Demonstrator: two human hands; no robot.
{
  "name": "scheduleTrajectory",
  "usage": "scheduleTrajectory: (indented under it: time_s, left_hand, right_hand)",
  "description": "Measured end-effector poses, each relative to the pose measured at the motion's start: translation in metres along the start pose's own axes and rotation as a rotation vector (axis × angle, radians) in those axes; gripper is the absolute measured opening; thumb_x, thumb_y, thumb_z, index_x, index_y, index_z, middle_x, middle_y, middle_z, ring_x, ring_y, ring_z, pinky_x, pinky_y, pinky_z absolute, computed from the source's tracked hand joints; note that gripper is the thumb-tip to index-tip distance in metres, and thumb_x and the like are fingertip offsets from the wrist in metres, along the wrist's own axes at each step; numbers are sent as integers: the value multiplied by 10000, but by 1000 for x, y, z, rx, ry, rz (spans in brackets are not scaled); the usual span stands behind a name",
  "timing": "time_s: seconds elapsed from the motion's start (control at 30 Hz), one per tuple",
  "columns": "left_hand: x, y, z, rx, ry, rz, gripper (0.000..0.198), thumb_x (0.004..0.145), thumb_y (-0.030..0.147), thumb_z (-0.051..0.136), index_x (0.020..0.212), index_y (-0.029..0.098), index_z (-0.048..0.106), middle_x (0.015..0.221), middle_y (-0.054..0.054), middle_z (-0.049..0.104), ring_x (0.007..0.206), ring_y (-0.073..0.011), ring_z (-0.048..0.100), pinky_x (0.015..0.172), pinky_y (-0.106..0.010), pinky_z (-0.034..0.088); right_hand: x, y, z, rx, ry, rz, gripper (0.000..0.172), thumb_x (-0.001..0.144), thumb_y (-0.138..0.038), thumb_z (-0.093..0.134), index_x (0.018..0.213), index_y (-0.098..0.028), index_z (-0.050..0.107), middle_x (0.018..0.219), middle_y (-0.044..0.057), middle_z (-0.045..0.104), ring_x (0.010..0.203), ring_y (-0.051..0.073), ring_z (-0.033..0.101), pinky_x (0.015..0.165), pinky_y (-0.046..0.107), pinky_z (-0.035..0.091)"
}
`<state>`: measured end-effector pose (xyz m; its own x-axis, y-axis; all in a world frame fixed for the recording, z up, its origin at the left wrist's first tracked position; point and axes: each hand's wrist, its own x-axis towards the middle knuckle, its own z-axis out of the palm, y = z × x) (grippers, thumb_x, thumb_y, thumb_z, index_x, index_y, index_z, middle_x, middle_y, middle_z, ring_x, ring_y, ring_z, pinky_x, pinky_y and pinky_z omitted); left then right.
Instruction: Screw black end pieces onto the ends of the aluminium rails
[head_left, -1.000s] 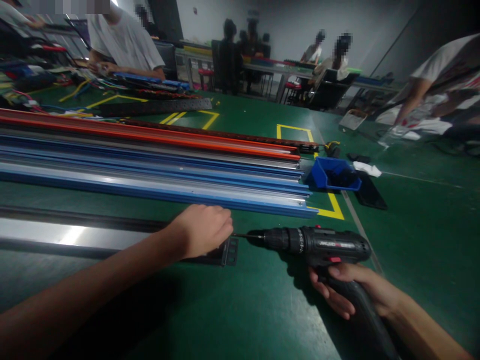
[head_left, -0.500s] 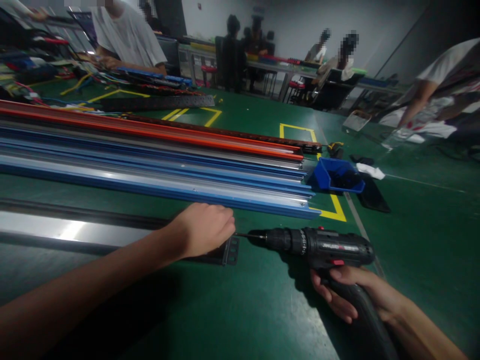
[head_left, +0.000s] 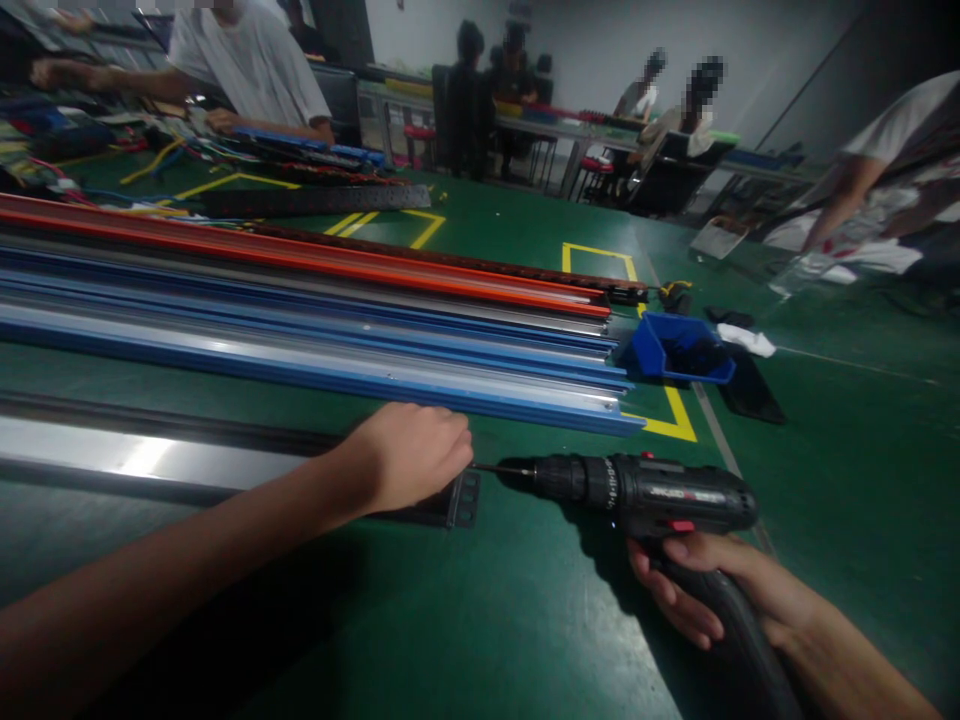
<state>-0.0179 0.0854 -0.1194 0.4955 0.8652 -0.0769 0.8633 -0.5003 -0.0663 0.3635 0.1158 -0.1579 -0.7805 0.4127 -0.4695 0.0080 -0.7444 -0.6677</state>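
Observation:
My right hand [head_left: 697, 590] is wrapped round the handle of a black power drill [head_left: 645, 492], which points left. Its long thin bit [head_left: 506, 469] reaches to the fingers of my left hand [head_left: 420, 455]. That hand is closed over the right end of a black and silver rail [head_left: 202, 465], and its fingers hide the bit's tip. What exactly the left fingers grip is hidden. A black end piece with slots [head_left: 466, 500] shows just right of and below the left hand.
Blue rails [head_left: 375, 370] and an orange rail [head_left: 420, 270] lie beyond my hands on the green table [head_left: 465, 620]. A blue bin [head_left: 675, 350] stands at their right ends. Wires [head_left: 157, 160] and a person's arms are at the far left; another person is at the right.
My right hand and the drill appear slightly farther right. The person at the far left has stretched an arm out leftward. My left hand has barely changed.

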Motion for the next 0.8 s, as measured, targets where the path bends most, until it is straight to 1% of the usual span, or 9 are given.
scheduleTrajectory:
  time_s: [0.23, 0.4, 0.6, 0.8]
  left_hand:
    - [1, 1, -3, 8, -15, 16, 282, 1006, 232, 375, 889, 183, 626, 843, -75, 662, 734, -226, 638, 568, -315, 382]
    - [0, 0, -3, 5, -5, -2, 243, 998, 244, 412, 888, 191, 621, 830, -69, 667, 712, -224, 634, 555, -308, 375]
    - [0, -1, 0, 14, 7, 18, 212, 986, 235, 432, 897, 189, 619, 839, -68, 666, 726, -224, 645, 559, -305, 404]
    - [1, 0, -1, 15, 11, 10, 239, 993, 237, 408, 882, 191, 614, 831, -65, 663, 720, -234, 656, 548, -325, 409]
  right_hand:
    - [0, 0, 1, -10, 9, -10, 307, 874, -385, 713, 966, -94, 751, 712, 32, 659, 419, 44, 494, 454, 188, 497]
    - [0, -1, 2, -14, 26, -1, 301, 868, -393, 728, 950, -105, 760, 703, 29, 656, 411, 43, 488, 454, 189, 510]
    - [2, 1, -4, 15, -26, -8, 306, 846, -387, 738, 969, -110, 781, 712, 37, 664, 409, 43, 491, 450, 189, 518]
    - [3, 1, -5, 8, -56, -22, 324, 892, -372, 685, 1032, -90, 765, 755, 59, 670, 426, 41, 506, 467, 187, 517]
